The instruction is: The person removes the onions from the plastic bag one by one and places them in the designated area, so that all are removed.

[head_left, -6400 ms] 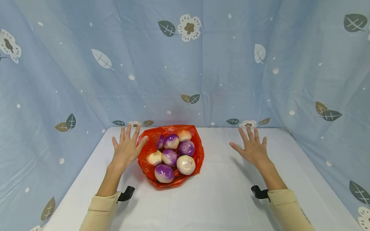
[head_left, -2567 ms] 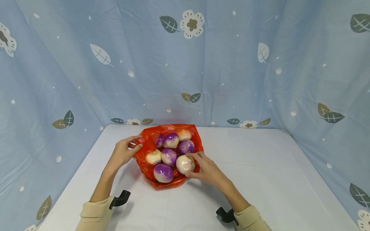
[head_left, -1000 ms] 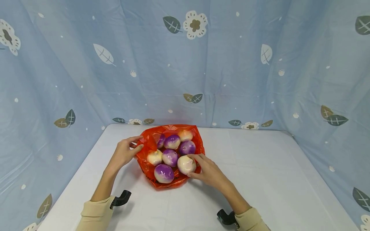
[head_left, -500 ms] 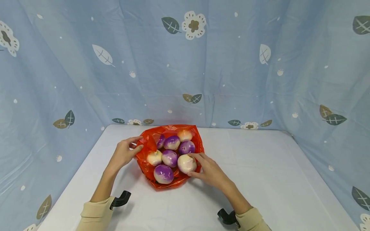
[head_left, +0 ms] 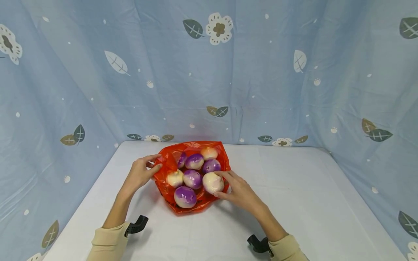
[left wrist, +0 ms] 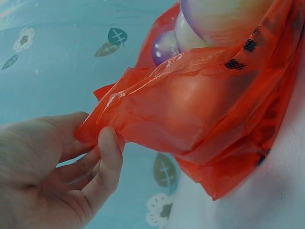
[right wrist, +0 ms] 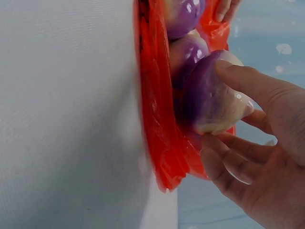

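Note:
A red plastic bag (head_left: pixel 224 156) lies on its wide mouth's side toward me, holding several glossy purple-and-white turnips (head_left: pixel 185 197). At the bag's left side my left hand (head_left: pixel 138 174) pinches its edge; the left wrist view shows the red film (left wrist: pixel 157 107) between thumb and fingers. My right hand (head_left: pixel 241 194) grips a pale turnip (head_left: pixel 213 182) at the bag's right front. In the right wrist view, the thumb lies on one side of this turnip (right wrist: pixel 205 95) and fingers on the other. It is tilted and still close against its purple neighbour (right wrist: pixel 186 55).
The bag rests on a white-covered table (head_left: pixel 303 195), left of its middle. A blue curtain (head_left: pixel 261 72) with leaves and flowers hangs behind and along both sides. Black wrist cameras (head_left: pixel 137 224) sit at both beige sleeves (head_left: pixel 109 241).
From spread above the table, both hands have come to the bag: left onto its edge, right onto the pale turnip. In the last half second that turnip has shifted slightly up and right.

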Demonstrator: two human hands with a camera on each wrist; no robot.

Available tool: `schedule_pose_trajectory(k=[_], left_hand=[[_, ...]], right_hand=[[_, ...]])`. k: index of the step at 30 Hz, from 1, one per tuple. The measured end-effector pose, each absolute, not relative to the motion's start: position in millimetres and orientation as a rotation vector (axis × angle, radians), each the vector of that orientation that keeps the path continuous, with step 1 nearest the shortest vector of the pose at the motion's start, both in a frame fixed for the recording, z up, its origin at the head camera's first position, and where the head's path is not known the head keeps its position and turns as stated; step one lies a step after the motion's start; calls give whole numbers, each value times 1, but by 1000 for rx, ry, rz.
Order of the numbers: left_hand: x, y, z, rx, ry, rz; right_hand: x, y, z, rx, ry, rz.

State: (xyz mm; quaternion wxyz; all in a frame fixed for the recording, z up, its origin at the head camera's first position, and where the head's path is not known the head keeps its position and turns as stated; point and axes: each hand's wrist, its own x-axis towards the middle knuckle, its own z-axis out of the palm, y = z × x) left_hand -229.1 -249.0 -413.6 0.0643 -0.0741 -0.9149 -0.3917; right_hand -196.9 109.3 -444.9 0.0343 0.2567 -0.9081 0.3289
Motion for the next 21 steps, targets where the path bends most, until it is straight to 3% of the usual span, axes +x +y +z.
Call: schedule_pose_trajectory(k=[21], left_hand=[[-230,-250,-414,-235,-2747,-1146]], right_hand=[[-200,119,-437,779,-2740,969]])
